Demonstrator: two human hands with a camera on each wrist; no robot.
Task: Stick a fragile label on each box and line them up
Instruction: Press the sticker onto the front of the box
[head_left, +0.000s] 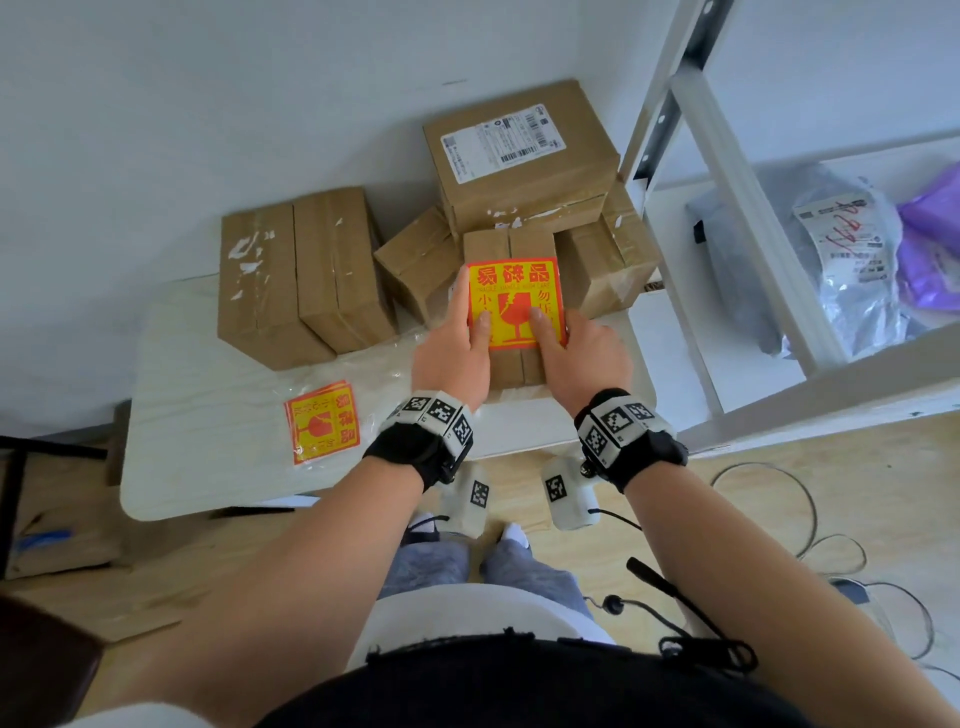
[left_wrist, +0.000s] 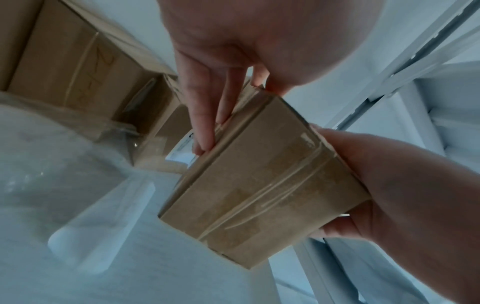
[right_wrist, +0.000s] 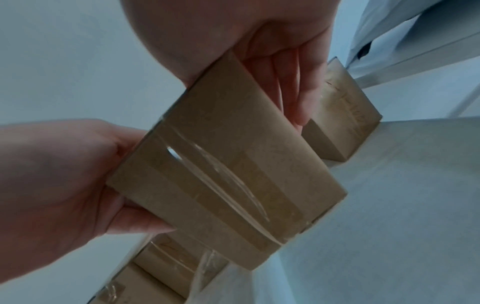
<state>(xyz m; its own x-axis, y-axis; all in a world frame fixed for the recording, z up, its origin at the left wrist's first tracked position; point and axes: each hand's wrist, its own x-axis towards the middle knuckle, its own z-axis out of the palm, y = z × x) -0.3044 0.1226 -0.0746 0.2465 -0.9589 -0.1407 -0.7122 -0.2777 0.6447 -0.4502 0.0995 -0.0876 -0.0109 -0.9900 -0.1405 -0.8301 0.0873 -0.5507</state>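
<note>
A small taped cardboard box (head_left: 511, 244) is held between both hands over the white table (head_left: 208, 467). A red and yellow fragile label (head_left: 514, 304) lies on its top face. My left hand (head_left: 454, 353) grips the box's left side, thumb pressing the label's lower left. My right hand (head_left: 582, 353) grips the right side, thumb on the label's lower right. In the left wrist view the left fingers (left_wrist: 205, 115) lie along the box (left_wrist: 259, 185). The right wrist view shows the right fingers (right_wrist: 298, 82) against the box (right_wrist: 228, 174). A stack of spare labels (head_left: 322, 428) lies to the left.
Behind stand a tall box (head_left: 296, 275), a small tilted box (head_left: 415, 260), a large box with a shipping label (head_left: 524, 166) and another box (head_left: 602, 260). A clear plastic bag (head_left: 363, 364) lies on the table. A white metal shelf (head_left: 727, 260) with parcels stands right.
</note>
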